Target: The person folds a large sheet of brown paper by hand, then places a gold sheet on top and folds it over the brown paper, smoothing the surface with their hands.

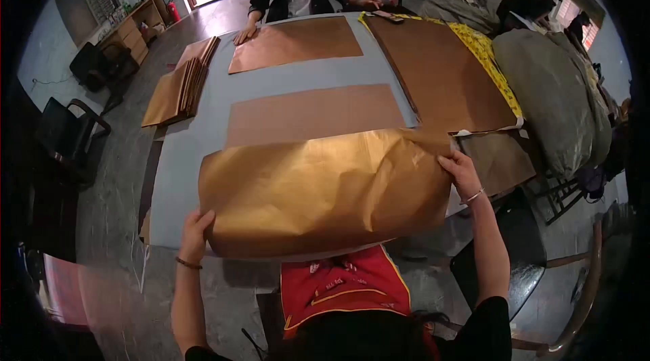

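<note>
A large, shiny gold-brown paper sheet (305, 188) is held up above the near edge of the table, creased toward its right side. My left hand (196, 231) pinches its left edge near the lower corner. My right hand (462, 173) grips its upper right edge, thumb on the visible face. Just beyond it, a flat pinkish-brown sheet (315, 112) lies on the table, its near part hidden by the held paper.
Folded brown sheets (181, 90) are stacked on the left of the grey tabletop (196, 151); a wide brown stack (440, 73) lies on the right. Opposite, a person's hand (246, 33) rests by another sheet (298, 43). Large grey sacks (548, 90) and a chair (504, 259) stand right.
</note>
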Motion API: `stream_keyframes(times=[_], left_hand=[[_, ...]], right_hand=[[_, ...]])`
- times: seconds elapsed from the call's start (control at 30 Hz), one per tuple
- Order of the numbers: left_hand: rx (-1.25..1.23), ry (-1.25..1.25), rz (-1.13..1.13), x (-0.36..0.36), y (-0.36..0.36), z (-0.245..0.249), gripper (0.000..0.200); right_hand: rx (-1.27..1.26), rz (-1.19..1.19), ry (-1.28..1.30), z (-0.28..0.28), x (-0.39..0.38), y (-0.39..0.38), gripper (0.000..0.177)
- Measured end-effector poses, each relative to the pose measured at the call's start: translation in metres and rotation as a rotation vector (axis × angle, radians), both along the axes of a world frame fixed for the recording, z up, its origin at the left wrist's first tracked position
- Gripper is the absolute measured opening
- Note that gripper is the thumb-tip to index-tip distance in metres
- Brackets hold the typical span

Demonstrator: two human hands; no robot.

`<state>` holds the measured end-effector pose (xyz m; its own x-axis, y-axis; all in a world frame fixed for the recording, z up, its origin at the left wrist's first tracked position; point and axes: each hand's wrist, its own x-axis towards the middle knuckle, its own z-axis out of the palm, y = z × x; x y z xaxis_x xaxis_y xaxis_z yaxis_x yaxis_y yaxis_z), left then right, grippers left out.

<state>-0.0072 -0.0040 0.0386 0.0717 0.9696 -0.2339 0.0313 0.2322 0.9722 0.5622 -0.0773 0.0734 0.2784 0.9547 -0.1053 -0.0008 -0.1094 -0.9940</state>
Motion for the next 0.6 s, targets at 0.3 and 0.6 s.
stream_keyframes(times=[0.3,0.6], left_hand=[[0.107,0.08,-0.134,0.018,0.107,0.036,0.014],[0.039,0.052,0.07,0.047,0.167,-0.023,0.02]], right_hand=[[-0.1,0.032,0.007,-0.011,0.027,0.111,0.033],[-0.114,0.019,-0.035,-0.073,0.038,0.202,0.044]])
